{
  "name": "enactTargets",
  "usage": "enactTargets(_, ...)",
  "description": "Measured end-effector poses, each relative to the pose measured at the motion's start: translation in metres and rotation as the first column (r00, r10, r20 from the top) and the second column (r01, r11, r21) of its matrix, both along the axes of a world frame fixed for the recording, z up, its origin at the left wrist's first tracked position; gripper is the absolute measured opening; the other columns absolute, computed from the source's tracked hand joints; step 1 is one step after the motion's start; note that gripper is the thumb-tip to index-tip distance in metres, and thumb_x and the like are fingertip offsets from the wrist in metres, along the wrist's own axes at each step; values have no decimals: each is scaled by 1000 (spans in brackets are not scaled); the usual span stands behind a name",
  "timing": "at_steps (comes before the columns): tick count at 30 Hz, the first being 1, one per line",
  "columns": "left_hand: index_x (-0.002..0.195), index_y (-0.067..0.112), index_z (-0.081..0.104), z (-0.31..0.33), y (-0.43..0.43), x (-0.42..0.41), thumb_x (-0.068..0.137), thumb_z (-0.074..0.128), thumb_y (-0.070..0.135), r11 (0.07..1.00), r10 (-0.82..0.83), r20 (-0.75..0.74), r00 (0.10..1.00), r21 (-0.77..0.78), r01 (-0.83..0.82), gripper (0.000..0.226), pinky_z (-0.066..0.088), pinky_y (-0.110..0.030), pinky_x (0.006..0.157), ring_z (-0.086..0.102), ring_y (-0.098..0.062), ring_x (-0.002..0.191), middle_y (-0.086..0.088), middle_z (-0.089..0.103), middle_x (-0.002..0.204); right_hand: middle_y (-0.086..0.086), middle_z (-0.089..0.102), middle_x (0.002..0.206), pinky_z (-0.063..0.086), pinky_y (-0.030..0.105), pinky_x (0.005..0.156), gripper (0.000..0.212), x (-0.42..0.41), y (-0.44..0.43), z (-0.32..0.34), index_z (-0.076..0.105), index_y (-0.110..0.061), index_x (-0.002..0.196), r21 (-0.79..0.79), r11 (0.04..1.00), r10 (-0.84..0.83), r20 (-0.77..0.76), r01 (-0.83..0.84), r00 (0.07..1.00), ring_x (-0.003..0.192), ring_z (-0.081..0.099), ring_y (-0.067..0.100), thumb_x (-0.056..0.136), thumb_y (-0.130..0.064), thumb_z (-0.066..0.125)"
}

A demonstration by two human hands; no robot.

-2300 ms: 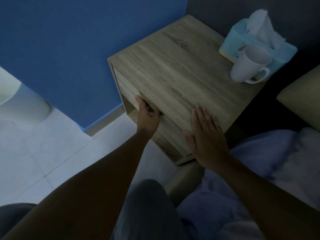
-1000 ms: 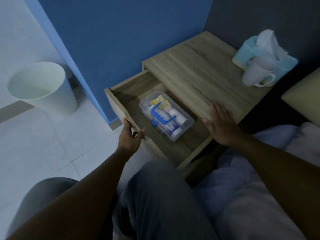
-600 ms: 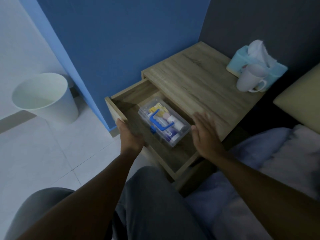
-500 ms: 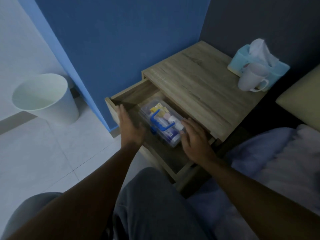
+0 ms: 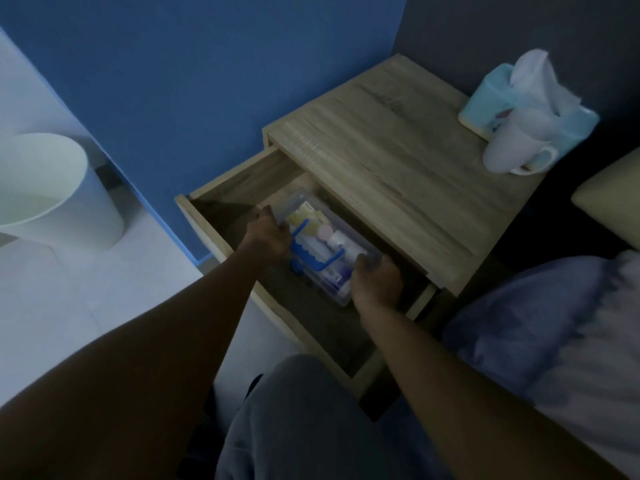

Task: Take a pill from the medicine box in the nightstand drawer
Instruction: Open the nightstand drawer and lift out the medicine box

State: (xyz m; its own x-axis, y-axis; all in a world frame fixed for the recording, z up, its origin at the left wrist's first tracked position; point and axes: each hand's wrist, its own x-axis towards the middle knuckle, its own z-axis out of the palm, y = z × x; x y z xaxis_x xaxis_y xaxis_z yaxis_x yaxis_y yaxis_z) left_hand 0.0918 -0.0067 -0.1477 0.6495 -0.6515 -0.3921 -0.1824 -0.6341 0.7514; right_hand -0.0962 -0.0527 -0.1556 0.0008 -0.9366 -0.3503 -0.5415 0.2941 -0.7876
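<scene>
Reaching into the open drawer with both hands, one on each end of the clear medicine box. Left hand has its grip curled round the box's far-left end, right hand clamps the near-right end, fingers hooked over the rim. The box sits roughly mid-drawer, lid on, blue handle up. Can't tell if it's lifted off the drawer floor. Up on the surface, a white mug touches a tissue box in the far right corner.
</scene>
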Motion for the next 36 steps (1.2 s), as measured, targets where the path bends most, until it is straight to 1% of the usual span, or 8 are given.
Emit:
enactTargets(6, 142, 19, 41, -15, 2, 1, 94, 58, 21, 987, 109, -66, 992, -112, -115, 51, 37, -16, 62, 53, -12, 104, 5, 49, 113, 5, 62, 130, 43, 14, 64, 38, -12, -4, -13, 59, -21, 132, -7, 999, -36, 108, 37, 993, 115, 62, 20, 97, -34, 56)
enactTargets(10, 142, 19, 42, -7, 9, -7, 94, 59, 21, 975, 188, -91, 978, -102, -197, 52, 44, -27, 77, 53, -14, 107, 6, 49, 113, 4, 66, 122, 58, 31, 79, 31, -16, -5, -9, 64, -20, 123, 112, 991, -96, 156, 79, 983, 111, 65, 19, 93, -29, 63)
enactTargets(12, 137, 20, 45, 1, 18, -11, 93, 59, 25, 975, 196, -81, 977, -93, -203, 46, 44, -31, 75, 57, -15, 104, 7, 52, 107, 3, 68, 118, 59, 37, 85, 30, -20, -3, -4, 66, -20, 120, 171, 982, -113, 163, 85, 980, 106, 66, 17, 91, -28, 66)
enactTargets(19, 130, 16, 49, 67, 42, -13, 92, 62, 32, 962, 245, -18, 969, -117, -245, 43, 42, -22, 59, 53, -4, 77, -4, 61, 115, -5, 74, 98, 51, 15, 56, 20, -30, 11, 55, 71, -24, 105, 125, 992, -23, 277, -12, 961, 77, 71, 2, 86, -31, 72)
enactTargets(21, 129, 15, 52, 94, 41, -13, 92, 62, 34, 962, 249, 65, 966, -129, -239, 42, 46, -26, 67, 56, -11, 84, -6, 62, 118, -5, 76, 92, 50, 11, 52, 17, -30, 8, 77, 75, -22, 99, 76, 997, 4, 304, -28, 953, 71, 71, 0, 84, -31, 75)
enactTargets(26, 130, 14, 53, 151, 32, -5, 93, 59, 39, 961, 254, 240, 937, -174, -216, 45, 43, -35, 90, 57, -33, 117, -13, 60, 127, -4, 77, 85, 57, 20, 53, 21, -21, -11, 123, 75, -23, 91, 68, 997, 16, 395, -46, 918, 69, 75, 3, 75, -34, 82)
enactTargets(30, 133, 13, 51, 178, 12, 12, 95, 54, 38, 964, 237, 290, 927, -189, -187, 45, 38, -28, 83, 57, -34, 117, -16, 58, 130, -1, 78, 83, 62, 27, 61, 26, -5, -41, 152, 76, -18, 88, 57, 998, 7, 410, -33, 912, 71, 76, 11, 70, -34, 86)
enactTargets(36, 140, 10, 47, 189, -31, 45, 98, 50, 33, 966, 208, 300, 931, -210, -149, 48, 39, -31, 104, 50, -32, 130, -15, 55, 139, 9, 76, 92, 63, 40, 78, 34, 21, -86, 169, 72, -10, 93, 57, 998, -16, 443, -11, 896, 80, 76, 20, 70, -28, 88)
